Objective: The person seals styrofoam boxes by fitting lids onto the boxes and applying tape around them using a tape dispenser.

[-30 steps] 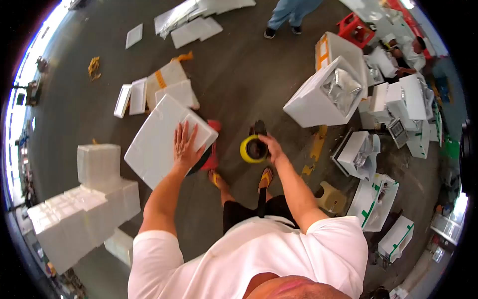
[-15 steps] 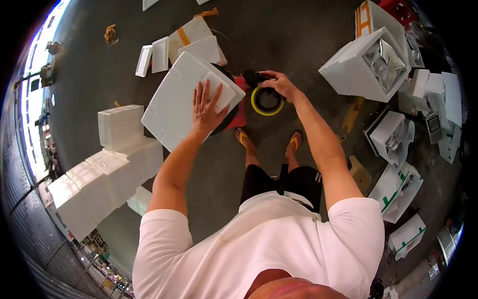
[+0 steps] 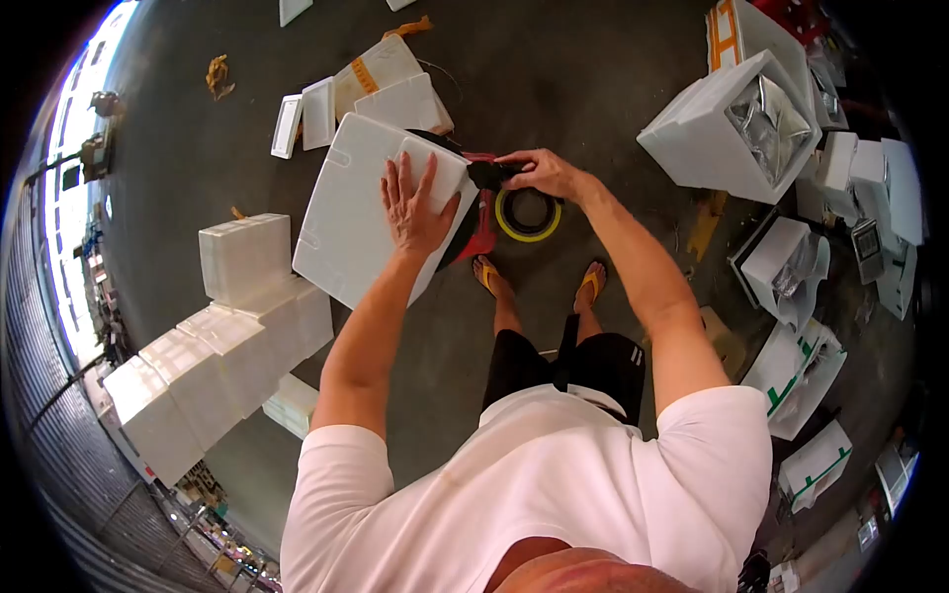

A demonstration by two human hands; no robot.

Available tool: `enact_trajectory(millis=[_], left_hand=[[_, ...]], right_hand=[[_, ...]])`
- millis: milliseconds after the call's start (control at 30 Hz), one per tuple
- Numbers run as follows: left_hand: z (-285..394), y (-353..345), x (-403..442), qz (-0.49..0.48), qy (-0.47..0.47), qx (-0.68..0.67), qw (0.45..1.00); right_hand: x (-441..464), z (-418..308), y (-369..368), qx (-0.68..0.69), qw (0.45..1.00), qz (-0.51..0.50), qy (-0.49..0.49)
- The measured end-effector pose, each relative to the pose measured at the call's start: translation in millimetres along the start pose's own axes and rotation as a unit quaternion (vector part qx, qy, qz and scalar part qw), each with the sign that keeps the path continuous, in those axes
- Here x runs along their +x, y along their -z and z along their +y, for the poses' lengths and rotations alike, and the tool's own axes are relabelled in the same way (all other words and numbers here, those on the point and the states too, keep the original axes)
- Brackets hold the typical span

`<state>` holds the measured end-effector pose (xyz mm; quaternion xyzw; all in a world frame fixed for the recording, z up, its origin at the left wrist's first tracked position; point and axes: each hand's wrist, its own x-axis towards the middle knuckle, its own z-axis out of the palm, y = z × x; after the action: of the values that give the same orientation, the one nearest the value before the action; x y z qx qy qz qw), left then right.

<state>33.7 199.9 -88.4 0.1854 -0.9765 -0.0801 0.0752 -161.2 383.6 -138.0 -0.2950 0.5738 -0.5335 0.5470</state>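
A white foam box (image 3: 346, 212) sits at a slant on a red stand (image 3: 481, 237) with a dark round top. Flat on the box's upper face lies my left hand (image 3: 415, 212), fingers spread. My right hand (image 3: 547, 175) grips a black tape dispenser (image 3: 484, 176) at the box's right corner. Below that hand hangs a wide tape roll (image 3: 529, 237) with a yellow rim. Whether tape is stuck to the box cannot be made out.
Stacked white foam boxes (image 3: 242, 257) stand at left. Box lids (image 3: 318, 111) and an orange-taped box (image 3: 381, 74) lie ahead. On the right are an open foam box (image 3: 682, 143) with silver lining and several more boxes (image 3: 816, 465). My sandalled feet (image 3: 591, 282) are beside the stand.
My right hand has moved left with the tape dispenser, bringing it against the box's corner. The box has turned slightly, with my left hand still flat on it.
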Motion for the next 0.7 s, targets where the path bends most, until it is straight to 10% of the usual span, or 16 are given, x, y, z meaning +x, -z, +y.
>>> enact_trajectory(millis=[200, 400, 500, 700], left_hand=[[-32, -14, 34, 0.019, 0.041, 0.002, 0.999], [-55, -3, -14, -0.023, 0.001, 0.004, 1.0], [-53, -7, 1, 0.018, 0.052, -0.012, 0.998], [-49, -21, 20, 0.074, 0.164, 0.0, 0.984]], right_hand=[[81, -9, -25, 0.153, 0.973, 0.165, 0.046], [141, -27, -7, 0.099, 0.994, 0.051, -0.021], [88, 2, -17, -0.004, 0.996, -0.076, 0.034], [-60, 45, -99, 0.052, 0.998, 0.033, -0.016]])
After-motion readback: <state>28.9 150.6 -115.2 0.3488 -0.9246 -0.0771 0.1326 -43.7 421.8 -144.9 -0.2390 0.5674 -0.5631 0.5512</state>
